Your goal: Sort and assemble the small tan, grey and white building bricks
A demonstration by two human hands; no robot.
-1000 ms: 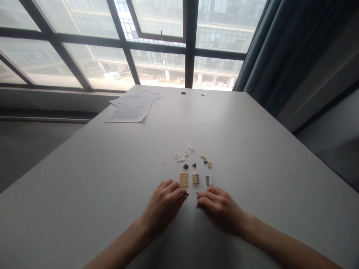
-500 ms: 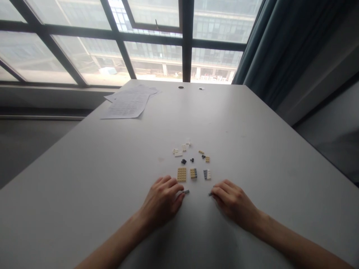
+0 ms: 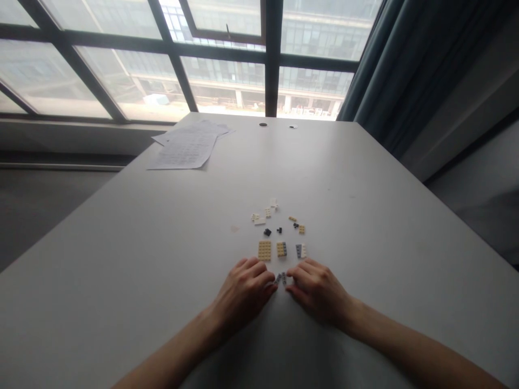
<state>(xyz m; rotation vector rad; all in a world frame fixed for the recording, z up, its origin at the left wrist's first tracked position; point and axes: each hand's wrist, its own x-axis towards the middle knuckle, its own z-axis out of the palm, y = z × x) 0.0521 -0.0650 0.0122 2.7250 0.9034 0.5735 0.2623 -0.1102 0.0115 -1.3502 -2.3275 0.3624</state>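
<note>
Two small grey toy bricks, a left one [image 3: 278,279] and a right one [image 3: 284,278], are close together low on the white table [image 3: 194,227]. My left hand [image 3: 248,283] pinches the left brick between thumb and fingers. The right brick is at the fingertips of my right hand [image 3: 315,285], with thumb and forefinger closed about its ends. Just beyond the hands lie a tan studded plate [image 3: 264,250], a tan-and-grey block [image 3: 281,249] and a grey-and-white pair of pieces [image 3: 300,250]. Whether the two grey bricks touch is too small to tell.
Farther back lie black pieces [image 3: 267,232], a small tan plate [image 3: 301,229] and several white pieces [image 3: 259,221]. Printed sheets [image 3: 184,151] rest at the table's far left. A window [image 3: 227,86] and a dark curtain [image 3: 389,70] stand behind.
My right hand has moved left with its grey brick, and my left hand slightly right. The two bricks, apart before, are now side by side and turned more upright in view.
</note>
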